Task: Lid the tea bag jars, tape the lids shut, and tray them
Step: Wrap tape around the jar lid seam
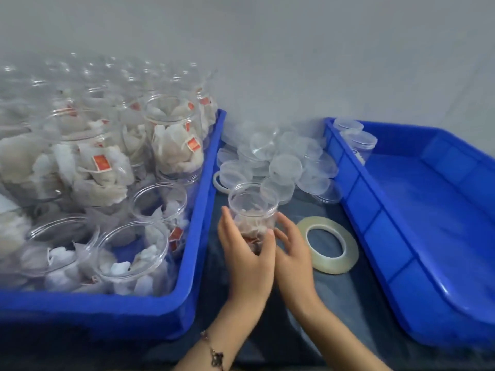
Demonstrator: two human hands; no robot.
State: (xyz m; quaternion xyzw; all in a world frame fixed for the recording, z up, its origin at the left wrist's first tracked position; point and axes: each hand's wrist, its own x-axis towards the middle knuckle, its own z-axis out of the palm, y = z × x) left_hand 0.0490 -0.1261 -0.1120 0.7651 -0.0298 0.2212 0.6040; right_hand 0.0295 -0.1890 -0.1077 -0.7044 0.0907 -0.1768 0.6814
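A clear plastic jar (253,207) with tea bags in it stands upright and lidless on the dark table between two blue trays. My left hand (247,261) grips its lower body from the left and front. Against the jar's right side rests my right hand (293,253), fingers slightly curled. A pile of clear round lids (284,164) lies just behind the jar. To the jar's right, a roll of clear tape (328,245) lies flat on the table. Two lidded jars (356,139) stand in the far corner of the right tray (375,218).
The left blue tray (199,210) is packed with several open jars of white tea bags with red tags, stacked two high at the back. A second tape roll (218,182) peeks out by the lid pile. A grey wall closes off the back.
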